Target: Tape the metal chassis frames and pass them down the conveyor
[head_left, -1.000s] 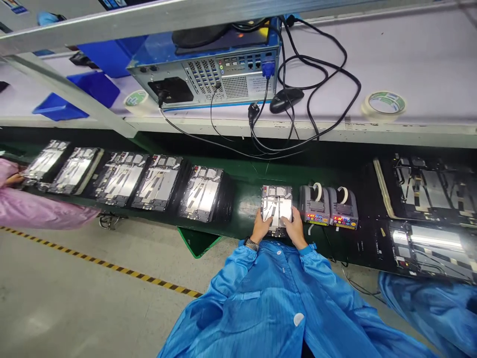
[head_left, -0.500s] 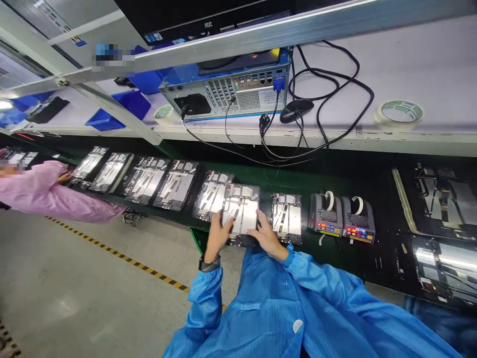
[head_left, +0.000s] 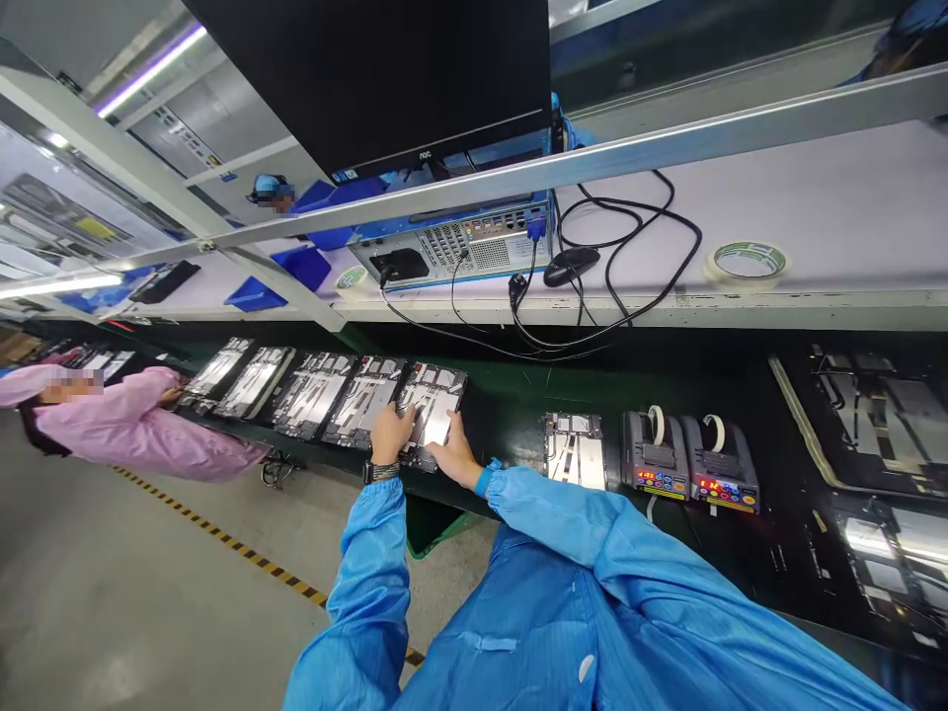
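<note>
A dark green bench (head_left: 511, 395) ran across the workroom under a white shelf (head_left: 652, 311). Near its front edge, the left hand (head_left: 390, 433) and the right hand (head_left: 457, 456) held a flat metal-faced panel (head_left: 434, 400) between them, one at each side with thumbs over the top, a grip that probably kept it level and spared its middle. The panel seemed to sit on a stack, at the right end of a row of four similar panels (head_left: 311, 395), spaced perhaps so each could be lifted separately. To the right lay a lone panel (head_left: 574, 444), just beside two tape dispensers (head_left: 656, 459), each with a white roll standing in it, likely parked there for easy reach. Below the bench, a green bin (head_left: 444, 543) showed only a dark inside; I couldn't tell what it held. Farther left, a co-worker's pink sleeve (head_left: 148, 434) reached the row. Up on the shelf, a blue tray (head_left: 259, 288) stood near a computer case (head_left: 489, 255), its contents unclear from where I stood.
</note>
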`<state>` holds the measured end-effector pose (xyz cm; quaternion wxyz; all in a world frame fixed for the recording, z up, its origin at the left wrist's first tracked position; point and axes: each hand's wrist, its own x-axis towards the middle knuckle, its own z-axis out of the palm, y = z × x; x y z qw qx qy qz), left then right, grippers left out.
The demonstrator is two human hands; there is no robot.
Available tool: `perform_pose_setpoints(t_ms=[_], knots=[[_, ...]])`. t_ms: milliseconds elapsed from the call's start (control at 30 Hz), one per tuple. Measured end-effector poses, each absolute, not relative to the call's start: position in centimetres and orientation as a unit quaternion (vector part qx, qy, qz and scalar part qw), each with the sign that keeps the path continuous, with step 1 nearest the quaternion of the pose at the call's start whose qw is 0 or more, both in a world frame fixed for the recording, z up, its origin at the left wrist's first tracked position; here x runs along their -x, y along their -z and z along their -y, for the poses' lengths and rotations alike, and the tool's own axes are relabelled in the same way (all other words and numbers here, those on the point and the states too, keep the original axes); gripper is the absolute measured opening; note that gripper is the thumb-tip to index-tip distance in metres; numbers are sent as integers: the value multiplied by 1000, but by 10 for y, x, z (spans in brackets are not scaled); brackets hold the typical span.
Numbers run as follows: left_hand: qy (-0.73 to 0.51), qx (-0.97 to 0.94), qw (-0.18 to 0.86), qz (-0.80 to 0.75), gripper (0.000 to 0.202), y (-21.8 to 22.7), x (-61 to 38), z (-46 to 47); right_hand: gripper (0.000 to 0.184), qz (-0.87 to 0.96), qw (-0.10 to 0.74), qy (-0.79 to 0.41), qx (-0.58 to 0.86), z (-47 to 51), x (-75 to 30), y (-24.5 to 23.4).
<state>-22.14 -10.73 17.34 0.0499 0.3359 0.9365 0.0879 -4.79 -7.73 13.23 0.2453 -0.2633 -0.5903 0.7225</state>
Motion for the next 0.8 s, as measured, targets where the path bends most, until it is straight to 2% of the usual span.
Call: perform_pose_setpoints(t_ms=[100, 300, 400, 467, 567, 600, 667, 733, 800], knots=[[-69, -346, 55, -934, 66, -172, 216, 106, 100, 543, 229, -730, 346, 77, 53, -122], [-50, -367, 22, -929, 57, -167, 199, 106, 103, 545, 211, -740, 334, 77, 54, -124], [-68, -386, -25, -920, 55, -170, 186, 104, 97, 539, 235, -737, 334, 77, 41, -129], [-118, -415, -56, -900, 52, -171, 169, 103, 80, 536, 267, -742, 301, 74, 15, -128], [-231, -466, -67, -851, 46, -164, 130, 102, 37, 514, 250, -794, 209, 67, -63, -115], [-262, -480, -48, -836, 44, -158, 113, 102, 32, 499, 224, -814, 193, 65, -100, -107], [-291, -508, 30, -810, 38, -136, 75, 101, 35, 477, 199, -818, 253, 64, -184, -87], [-296, -537, 139, -778, 34, -103, 36, 100, 37, 437, 255, -756, 415, 64, -270, -59], [-292, -540, 219, -758, 36, -64, 1, 97, 37, 367, 334, -628, 600, 63, -341, -27]])
